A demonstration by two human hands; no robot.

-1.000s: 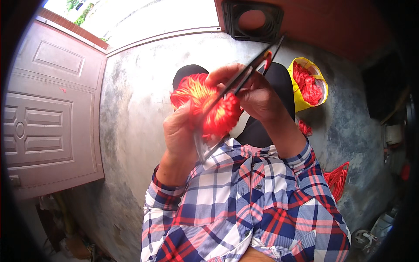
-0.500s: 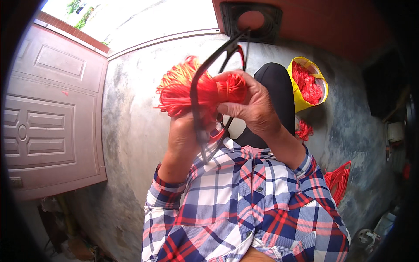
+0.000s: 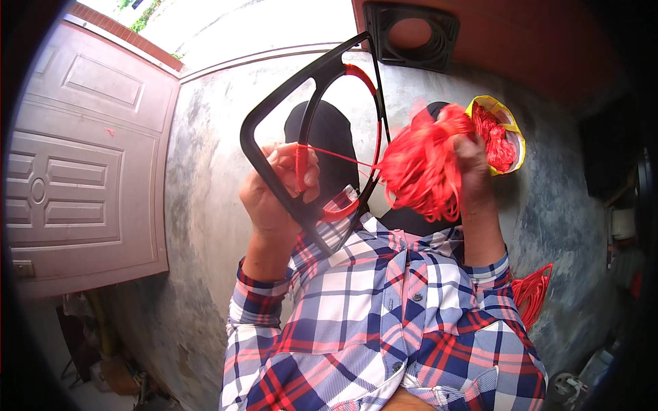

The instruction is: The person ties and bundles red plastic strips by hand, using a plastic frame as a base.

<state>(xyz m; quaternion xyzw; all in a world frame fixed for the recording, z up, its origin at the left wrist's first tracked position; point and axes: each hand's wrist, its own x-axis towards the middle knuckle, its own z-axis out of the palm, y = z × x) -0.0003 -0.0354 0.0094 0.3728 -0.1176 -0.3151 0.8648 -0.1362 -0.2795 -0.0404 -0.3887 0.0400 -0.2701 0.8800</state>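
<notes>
A black square frame (image 3: pixel 256 130) with a round inner ring stands tilted before me, over my legs. Stretches of the ring are wound with red cord (image 3: pixel 301 159). My left hand (image 3: pixel 264 195) is closed around the wound left side of the ring. From there a single red strand runs stretched across the opening to a thick bundle of red cord (image 3: pixel 421 171). My right hand (image 3: pixel 473 157) grips this bundle to the right of the frame, its loops hanging loose and blurred by motion. Some of the right fingers are hidden behind the cord.
Right of my knee stands a yellow bag (image 3: pixel 522 147) holding more red cord. Another black square frame (image 3: pixel 450 31) with a round hole lies at the far side. A red cord coil (image 3: pixel 531 298) rests on the concrete floor. A panelled door (image 3: pixel 82 164) borders the left.
The cord bundle has moved right, from between both hands at the frame into my right hand alone. My left hand now grips the ring, the frame has turned more face-on, and a strand is stretched.
</notes>
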